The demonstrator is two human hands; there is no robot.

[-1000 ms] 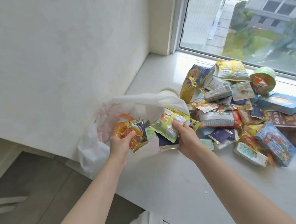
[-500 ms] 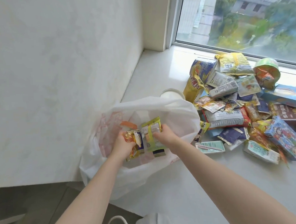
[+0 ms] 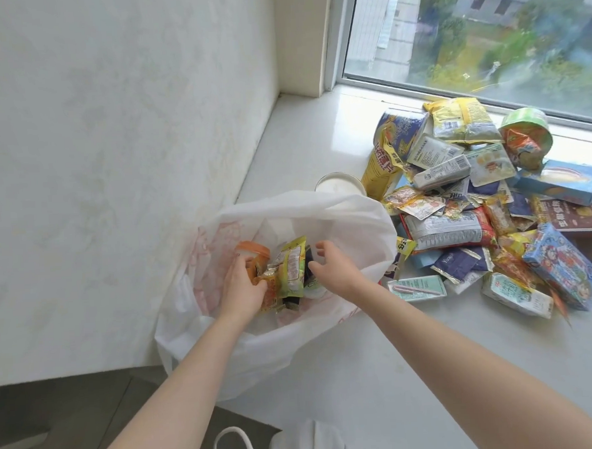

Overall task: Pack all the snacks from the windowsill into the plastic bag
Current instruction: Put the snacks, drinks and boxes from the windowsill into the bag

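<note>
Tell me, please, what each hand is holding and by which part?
The left hand grips an orange snack packet by its left side, inside the plastic bag. The right hand, fingers loosely spread over the bag, appears to hold nothing.

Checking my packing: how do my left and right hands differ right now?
The left hand grips an orange snack packet; the right hand holds nothing. The left hand's fingers curl round it; the right hand's fingers are loosely spread. Both are inside the plastic bag.

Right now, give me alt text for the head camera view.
Both hands reach into a white plastic bag on the windowsill: the left hand grips snack packets, the right hand hovers open. A pile of snacks lies to the right.
</note>
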